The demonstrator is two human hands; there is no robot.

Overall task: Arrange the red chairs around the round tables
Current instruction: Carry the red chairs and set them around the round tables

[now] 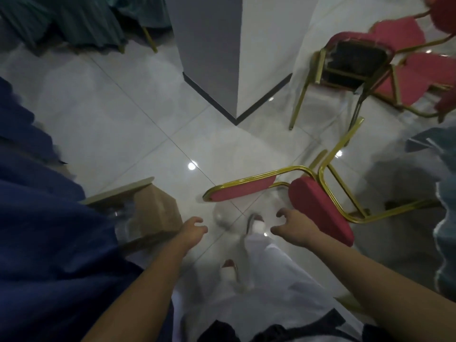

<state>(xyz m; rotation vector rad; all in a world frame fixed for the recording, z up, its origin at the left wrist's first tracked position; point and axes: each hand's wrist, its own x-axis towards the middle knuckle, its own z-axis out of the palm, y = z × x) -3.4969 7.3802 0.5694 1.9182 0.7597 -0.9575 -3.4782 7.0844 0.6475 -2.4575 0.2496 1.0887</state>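
– So, how far along is the chair job?

– Early, I'd judge. A red padded chair with a gold metal frame (320,211) lies tipped on its side on the glossy white tiled floor (111,114). Its backrest is just ahead of the left hand (193,230) and its seat is right beside the right hand (293,227).

– Is either hand holding it?

– No. Both hands reach forward with fingers loosely curled and nothing in them. The right wrist overlaps the seat edge in the view, but I cannot tell whether it touches.

– And the other chairs?

– Well beyond the right hand is a cluster of more red gold-framed chairs (355,62). They're jumbled, and one shows its black underside. None sits neatly at a desk.

– Any round desk in sight?

– Not plainly. A dark blue draped cloth (37,218) hangs left of the left hand and may cover one. Teal cloth (74,18) hangs far ahead on that side. A brown cardboard box (155,211) sits just left of the left hand. A white square pillar with a dark base (217,45) stands well ahead, between the hands.

– So what's left?

– Nearly everything, by the look of it: stand the tipped chair upright, take it to a desk, then sort the cluster.
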